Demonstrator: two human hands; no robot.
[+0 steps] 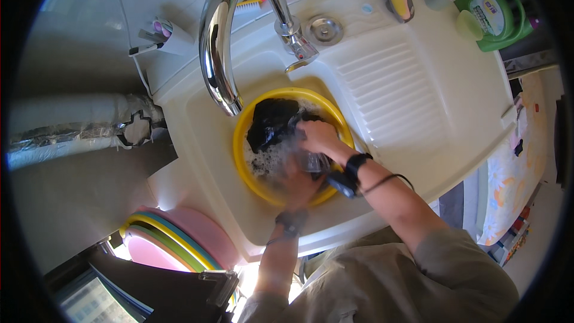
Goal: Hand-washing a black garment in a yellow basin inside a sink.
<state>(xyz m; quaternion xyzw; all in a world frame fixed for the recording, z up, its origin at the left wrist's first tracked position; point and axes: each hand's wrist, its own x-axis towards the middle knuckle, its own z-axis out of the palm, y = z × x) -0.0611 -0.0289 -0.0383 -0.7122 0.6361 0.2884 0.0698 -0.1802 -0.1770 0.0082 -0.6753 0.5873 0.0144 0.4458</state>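
Both right hand [320, 137] and left hand [299, 183] in, apparently washed black cloth [272, 122] inside yellow basin [238, 143] of suds [263, 162]. Had right grip half-curled at cloth, possibly pinching; couldn't tell left, blurred. Next, probably called for rubbing through, then squeezing out.

Basin [293, 91] w/ cloth [269, 122], in sink [236, 216]

- Head camera: sitting on the wearer's head, left one of a pair, looking down.
- Facing the sink [218, 170], yellow basin [239, 146] landing near center.
- Viewing from fairly near; left forearm [276, 269] and right forearm [391, 200] showing toward the bottom.
- Fisheye bending straight edges near the dark rim.
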